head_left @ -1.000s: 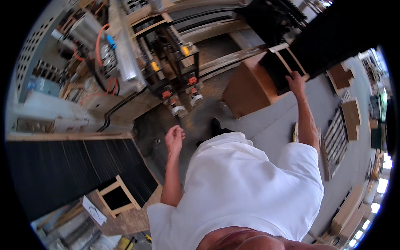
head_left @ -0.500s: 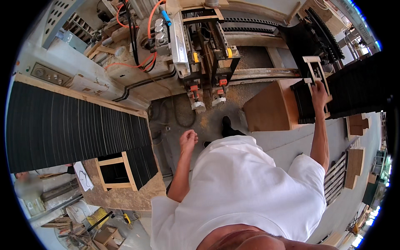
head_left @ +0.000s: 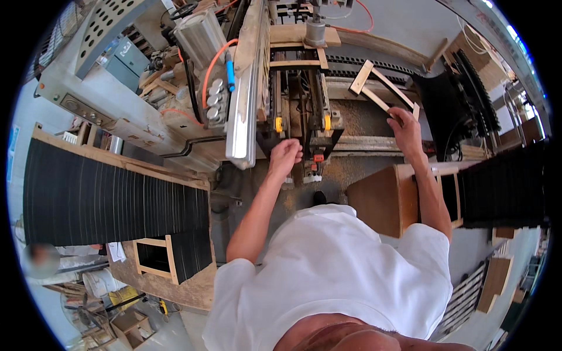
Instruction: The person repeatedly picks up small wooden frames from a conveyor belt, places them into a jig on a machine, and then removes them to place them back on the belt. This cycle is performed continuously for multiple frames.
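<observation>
A light wooden frame point(head_left: 362, 77) with thin rails hangs tilted in the air at the right of the machine. My right hand point(head_left: 407, 133) has its fingers closed on the frame's near side. Held out in front of the machine's twin rails, my left hand point(head_left: 285, 157) has curled fingers, with nothing visible in them. The machine point(head_left: 298, 117) has yellow and orange-red fittings, and a wooden piece point(head_left: 295, 64) lies across its rails.
Left, long black stacked pieces point(head_left: 117, 187) and a wooden frame point(head_left: 171, 260) sit on a board-topped table point(head_left: 193, 292). A brown wooden box point(head_left: 380, 202) and another black stack point(head_left: 503, 190) stand right. A metal beam point(head_left: 241, 128) juts out near my left hand.
My right hand has lifted the wooden frame off the right-hand stack and carried it forward and left. My left hand has moved forward to the machine, and the view has shifted nearer to it.
</observation>
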`<state>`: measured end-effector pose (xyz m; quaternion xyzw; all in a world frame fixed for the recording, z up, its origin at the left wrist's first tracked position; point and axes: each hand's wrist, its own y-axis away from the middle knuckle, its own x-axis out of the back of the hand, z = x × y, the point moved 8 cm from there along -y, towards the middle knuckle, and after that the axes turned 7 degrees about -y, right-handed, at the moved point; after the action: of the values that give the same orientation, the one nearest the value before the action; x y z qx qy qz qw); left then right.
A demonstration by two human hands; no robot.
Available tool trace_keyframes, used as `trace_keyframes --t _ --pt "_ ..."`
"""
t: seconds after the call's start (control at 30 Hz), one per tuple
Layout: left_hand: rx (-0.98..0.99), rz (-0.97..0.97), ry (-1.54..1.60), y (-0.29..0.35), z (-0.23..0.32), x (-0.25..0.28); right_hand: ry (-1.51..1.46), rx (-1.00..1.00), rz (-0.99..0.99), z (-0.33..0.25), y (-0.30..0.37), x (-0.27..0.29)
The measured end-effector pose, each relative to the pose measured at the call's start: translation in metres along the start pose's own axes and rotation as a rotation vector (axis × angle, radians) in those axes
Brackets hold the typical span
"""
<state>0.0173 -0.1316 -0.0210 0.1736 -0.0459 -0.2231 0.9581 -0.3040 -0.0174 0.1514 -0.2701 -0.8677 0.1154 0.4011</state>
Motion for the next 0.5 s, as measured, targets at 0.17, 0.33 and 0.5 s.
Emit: trace_keyframes --t 0.17,0.33,0.5 --pt "-0.056 -0.024 0.296 -0.121 0.051 -0.019 -0.059 0.066 -0.048 0.007 -0.034 0.001" --pt "0.005 0.051 0.559 -0.234 0.082 -0.013 -0.068 0.076 -0.130 0.030 -0.062 0.002" --pt "0.017 0.161 0.771 -0.284 0.099 -0.006 -0.093 0.163 -0.167 0.034 -0.087 -0.015"
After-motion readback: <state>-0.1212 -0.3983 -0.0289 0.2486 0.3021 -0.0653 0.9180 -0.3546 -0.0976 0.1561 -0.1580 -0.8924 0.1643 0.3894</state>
